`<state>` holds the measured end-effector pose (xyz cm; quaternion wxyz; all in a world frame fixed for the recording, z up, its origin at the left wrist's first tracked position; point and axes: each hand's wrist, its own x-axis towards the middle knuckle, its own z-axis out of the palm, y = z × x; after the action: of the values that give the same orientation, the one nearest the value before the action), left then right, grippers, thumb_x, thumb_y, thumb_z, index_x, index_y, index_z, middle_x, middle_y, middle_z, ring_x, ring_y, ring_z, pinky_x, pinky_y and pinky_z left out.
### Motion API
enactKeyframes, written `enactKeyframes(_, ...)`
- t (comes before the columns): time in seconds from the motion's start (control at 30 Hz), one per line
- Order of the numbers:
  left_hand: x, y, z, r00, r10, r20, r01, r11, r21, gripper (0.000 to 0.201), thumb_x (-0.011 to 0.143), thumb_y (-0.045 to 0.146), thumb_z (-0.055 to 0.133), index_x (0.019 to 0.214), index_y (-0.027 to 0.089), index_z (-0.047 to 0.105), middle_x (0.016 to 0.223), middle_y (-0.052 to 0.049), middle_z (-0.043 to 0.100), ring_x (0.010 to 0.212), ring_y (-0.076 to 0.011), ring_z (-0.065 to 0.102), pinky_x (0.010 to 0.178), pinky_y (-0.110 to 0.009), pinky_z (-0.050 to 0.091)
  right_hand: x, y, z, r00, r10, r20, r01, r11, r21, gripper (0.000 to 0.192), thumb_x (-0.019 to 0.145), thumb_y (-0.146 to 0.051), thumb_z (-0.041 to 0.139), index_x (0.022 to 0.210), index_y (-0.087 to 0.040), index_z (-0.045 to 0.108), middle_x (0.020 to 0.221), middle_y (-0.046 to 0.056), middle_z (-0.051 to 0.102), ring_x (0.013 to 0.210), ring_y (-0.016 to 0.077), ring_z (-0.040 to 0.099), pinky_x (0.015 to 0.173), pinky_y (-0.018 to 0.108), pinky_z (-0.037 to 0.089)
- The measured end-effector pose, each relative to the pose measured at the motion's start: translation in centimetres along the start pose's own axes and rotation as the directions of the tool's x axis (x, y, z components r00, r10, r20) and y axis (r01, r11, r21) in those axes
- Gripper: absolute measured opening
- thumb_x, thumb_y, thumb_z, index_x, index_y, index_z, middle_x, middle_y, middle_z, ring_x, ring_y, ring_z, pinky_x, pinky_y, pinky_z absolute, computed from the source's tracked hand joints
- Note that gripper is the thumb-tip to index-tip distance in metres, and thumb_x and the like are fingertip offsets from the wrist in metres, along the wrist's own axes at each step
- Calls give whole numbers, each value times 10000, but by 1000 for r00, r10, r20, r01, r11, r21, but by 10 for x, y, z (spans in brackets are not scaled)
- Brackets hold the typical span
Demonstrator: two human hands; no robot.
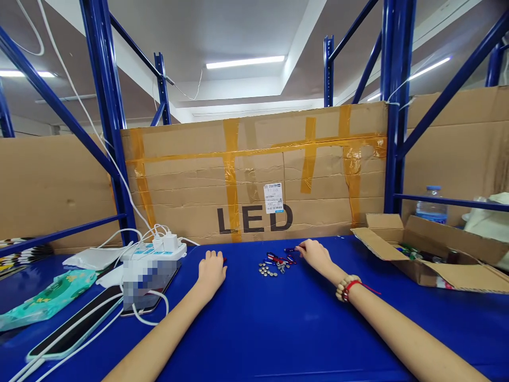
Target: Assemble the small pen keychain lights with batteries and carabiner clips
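Observation:
My left hand (212, 274) rests on the blue tabletop, its fingers curled down. A small red piece (225, 260) peeks out at its thumb side, mostly hidden by the hand. To the right, my right hand (315, 255) has thumb and fingertips pinched at the end of a small dark blue, stick-like piece (290, 250). Between the hands lies a little heap of red and blue tube-like parts (278, 258). Several round silver discs (267, 270), like button cells, are spread beside it, with small metal bits (282, 268) at their right.
An open cardboard box (421, 265) with small items stands right, a water bottle (432, 204) behind it. On the left are a power strip (153, 249), white cables, a phone (75, 323) and a green packet (50, 297). Cardboard (191, 185) walls the back between blue posts.

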<state>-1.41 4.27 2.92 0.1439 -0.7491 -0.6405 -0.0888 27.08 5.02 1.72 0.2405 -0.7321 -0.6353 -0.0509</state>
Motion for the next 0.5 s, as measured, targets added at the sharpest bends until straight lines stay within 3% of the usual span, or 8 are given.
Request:
enactKeyframes(0.27, 0, -3, 4, 997, -72, 38, 72, 997, -15, 269, 831, 94, 438, 1088, 74, 515, 1123, -211, 557, 1035, -289, 529, 783, -357, 455, -2, 4, 1, 1000, -5, 8, 5, 996, -93, 158, 848, -244, 546, 850, -166, 684, 891, 109, 684, 842, 221, 642, 607, 259, 423)
enactKeyframes(0.5, 1, -1, 7, 998, 33, 59, -24, 988, -153, 158, 872, 142, 424, 984, 123, 534, 1072, -153, 604, 1017, -271, 563, 795, -350, 441, -1, 7, 5, 999, -38, 8, 38, 986, -163, 108, 811, -227, 591, 800, -167, 681, 843, 104, 684, 804, 235, 647, 594, 271, 419)
